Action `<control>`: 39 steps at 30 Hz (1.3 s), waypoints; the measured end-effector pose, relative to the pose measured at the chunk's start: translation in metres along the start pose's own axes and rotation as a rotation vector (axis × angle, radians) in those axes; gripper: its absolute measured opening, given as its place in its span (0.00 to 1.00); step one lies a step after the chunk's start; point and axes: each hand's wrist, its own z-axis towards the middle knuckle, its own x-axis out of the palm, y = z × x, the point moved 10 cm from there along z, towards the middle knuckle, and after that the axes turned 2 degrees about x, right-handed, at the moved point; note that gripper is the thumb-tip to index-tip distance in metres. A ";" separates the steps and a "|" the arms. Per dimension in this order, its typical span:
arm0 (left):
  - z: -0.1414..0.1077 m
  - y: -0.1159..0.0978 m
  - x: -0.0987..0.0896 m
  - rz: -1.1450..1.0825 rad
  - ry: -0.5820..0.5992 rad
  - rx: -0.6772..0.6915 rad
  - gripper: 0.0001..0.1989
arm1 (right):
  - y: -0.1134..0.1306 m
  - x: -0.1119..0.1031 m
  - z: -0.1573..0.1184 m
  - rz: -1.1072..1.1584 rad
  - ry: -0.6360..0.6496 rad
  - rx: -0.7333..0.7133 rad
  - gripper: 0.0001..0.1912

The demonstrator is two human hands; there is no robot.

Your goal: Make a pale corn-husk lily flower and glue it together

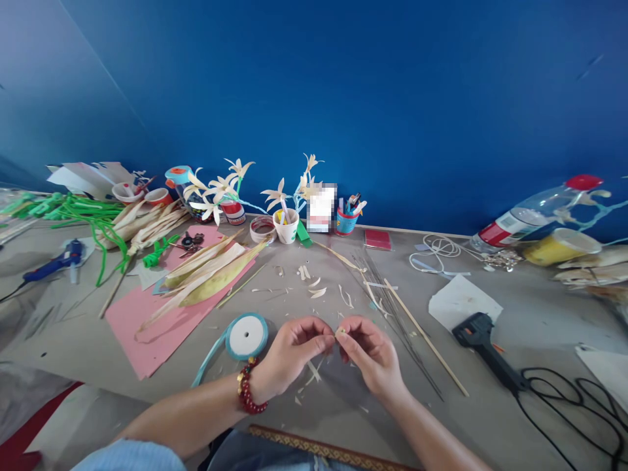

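Note:
Over the near middle of the grey table (275,405), my left hand (300,350) and my right hand (370,356) meet at their fingertips. Thumb and fingers of each are pinched together. A tiny pale greenish piece (341,331) shows at the tips of my right fingers. Whatever my left fingertips hold is too small to name. Just left of my left hand lies a roll of light-blue ribbon (246,335), its loose end trailing toward me. Pale scraps (318,292) are scattered beyond and beneath my hands.
Pink paper (142,327) with dried husks (206,281) lies left. Thin wires (407,333) and a wooden stick (426,337) are right, then a black glue gun (490,350) with its cord. Cups of pale flowers (286,226) and a bottle (534,212) stand along the back.

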 end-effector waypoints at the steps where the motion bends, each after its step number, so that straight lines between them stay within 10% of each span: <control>1: 0.000 0.001 0.002 -0.045 0.014 -0.025 0.12 | 0.000 0.001 0.000 0.009 0.007 0.002 0.15; 39: -0.006 0.018 0.029 -0.457 0.254 -0.283 0.10 | 0.009 0.016 0.002 0.274 0.173 -0.036 0.07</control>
